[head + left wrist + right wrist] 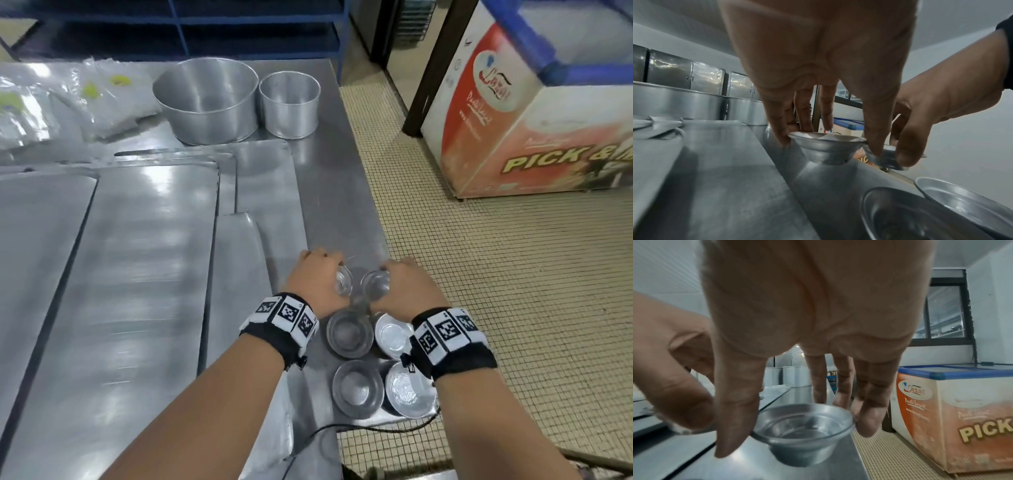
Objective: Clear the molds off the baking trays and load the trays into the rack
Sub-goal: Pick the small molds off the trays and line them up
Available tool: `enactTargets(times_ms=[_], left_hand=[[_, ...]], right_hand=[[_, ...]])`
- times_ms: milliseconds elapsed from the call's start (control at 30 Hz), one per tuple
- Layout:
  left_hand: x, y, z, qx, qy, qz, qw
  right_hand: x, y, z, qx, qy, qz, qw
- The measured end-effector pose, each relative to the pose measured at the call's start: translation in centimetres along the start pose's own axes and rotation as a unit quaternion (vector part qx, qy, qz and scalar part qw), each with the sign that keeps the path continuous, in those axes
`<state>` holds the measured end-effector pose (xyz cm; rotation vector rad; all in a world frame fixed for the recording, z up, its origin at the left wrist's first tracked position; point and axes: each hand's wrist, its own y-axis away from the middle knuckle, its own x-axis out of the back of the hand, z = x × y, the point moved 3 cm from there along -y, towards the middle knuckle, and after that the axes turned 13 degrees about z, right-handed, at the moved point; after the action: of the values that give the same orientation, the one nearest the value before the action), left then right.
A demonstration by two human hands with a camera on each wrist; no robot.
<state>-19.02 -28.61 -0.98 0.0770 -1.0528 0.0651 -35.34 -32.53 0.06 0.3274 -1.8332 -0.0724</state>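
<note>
My left hand (317,279) pinches the rim of a small round metal mold (826,148) between thumb and fingers, its base at the steel table. Beside it my right hand (399,284) grips a second small mold (804,433) the same way, right at the table's right edge. Several more molds (349,334) stand in pairs on the table just behind my wrists. Flat baking trays (137,246) lie overlapping across the left and middle of the table, bare of molds. The dark blue rack (185,24) stands beyond the table's far edge.
Two deep round pans, a large one (205,99) and a smaller one (289,102), stand at the far end. Plastic bags (102,96) lie at the far left. A chest freezer (534,137) stands on the tiled floor (479,274) to the right.
</note>
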Motion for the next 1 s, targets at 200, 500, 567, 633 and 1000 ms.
enactTargets(times_ms=[200, 500, 567, 633, 1000], left_hand=[[-2.7, -1.5, 0.9, 0.012, 0.001, -0.014, 1.000], [-4.3, -2.1, 0.2, 0.011, -0.032, 0.003, 0.999], [-4.4, -2.0, 0.2, 0.005, -0.042, -0.002, 0.999], [-4.4, -1.9, 0.2, 0.001, -0.042, -0.008, 0.999], [-1.6, 0.4, -0.5, -0.010, -0.021, 0.037, 0.999]], right_hand=[[-1.2, -1.5, 2.5, -0.023, -0.001, 0.014, 1.000], [-2.4, -2.4, 3.0, -0.028, -0.011, 0.022, 0.999], [-2.5, -2.5, 3.0, -0.033, -0.013, 0.026, 0.999], [-2.6, -2.6, 2.9, -0.035, -0.013, 0.028, 0.999], [-0.5, -0.4, 0.0, 0.004, 0.013, 0.059, 0.998]])
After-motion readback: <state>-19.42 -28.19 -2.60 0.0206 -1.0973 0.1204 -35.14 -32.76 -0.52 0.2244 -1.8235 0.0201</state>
